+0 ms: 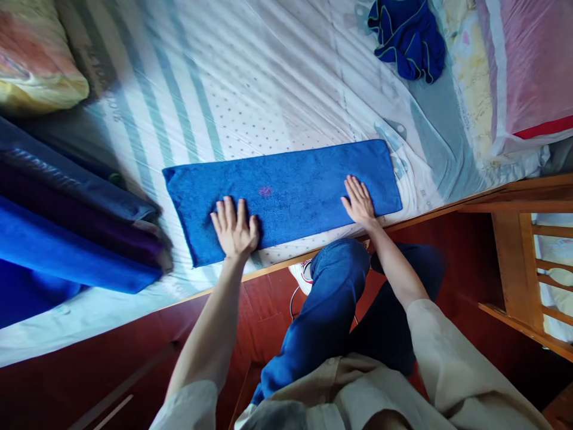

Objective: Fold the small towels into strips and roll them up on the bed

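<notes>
A blue towel, folded into a long flat strip with a small purple mark near its middle, lies along the front edge of the bed. My left hand rests flat on its left part, fingers spread. On the right part, my right hand lies palm down with its fingers stretched out. Neither hand grips anything. A crumpled dark blue cloth with light green edging sits farther back on the bed, at the upper right.
Folded dark and blue fabrics are piled on the left of the bed. A yellow and orange cushion-like bundle is at the upper left. Pink bedding in clear plastic stands at the right, above a wooden railing.
</notes>
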### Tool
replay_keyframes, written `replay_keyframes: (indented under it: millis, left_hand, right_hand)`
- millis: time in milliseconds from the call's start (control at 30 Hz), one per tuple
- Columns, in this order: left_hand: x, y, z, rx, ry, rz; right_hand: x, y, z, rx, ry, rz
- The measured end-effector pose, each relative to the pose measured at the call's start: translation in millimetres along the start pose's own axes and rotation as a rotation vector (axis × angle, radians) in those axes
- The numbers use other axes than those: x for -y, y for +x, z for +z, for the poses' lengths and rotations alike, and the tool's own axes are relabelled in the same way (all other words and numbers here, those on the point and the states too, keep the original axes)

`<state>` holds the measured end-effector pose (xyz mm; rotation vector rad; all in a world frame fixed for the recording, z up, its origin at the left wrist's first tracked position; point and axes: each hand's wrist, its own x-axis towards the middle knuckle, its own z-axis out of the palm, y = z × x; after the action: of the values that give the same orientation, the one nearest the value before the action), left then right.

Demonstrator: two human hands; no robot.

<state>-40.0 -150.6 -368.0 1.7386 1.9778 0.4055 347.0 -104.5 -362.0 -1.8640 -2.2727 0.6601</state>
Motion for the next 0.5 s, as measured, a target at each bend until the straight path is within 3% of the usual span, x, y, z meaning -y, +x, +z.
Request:
replay_keyframes:
  millis: [167,267,333,400,500]
  left_hand:
    - [49,-7,-38,-0.091,0.029,-0.105]
    - [53,-8,-41,-0.112,0.043,-0.129]
    - [43,-6,-35,-0.109,0.048,-0.101]
    - [20,1,-20,-0.07,0.042,0.0]
    - [-24,22,9,0.058,0.033,0.225]
  right_hand:
    - [-79,-20,-30,-0.09,-0.144,0.254]
    - [-92,-21,-38,-0.104,-0.179,0.3]
    - [-78,-11,-38,-0.124,-0.185,0.302]
    - [-46,7,-33,-0.134,-0.173,0.23]
    - [21,41,-14,-0.03,-0.091,-0.071]
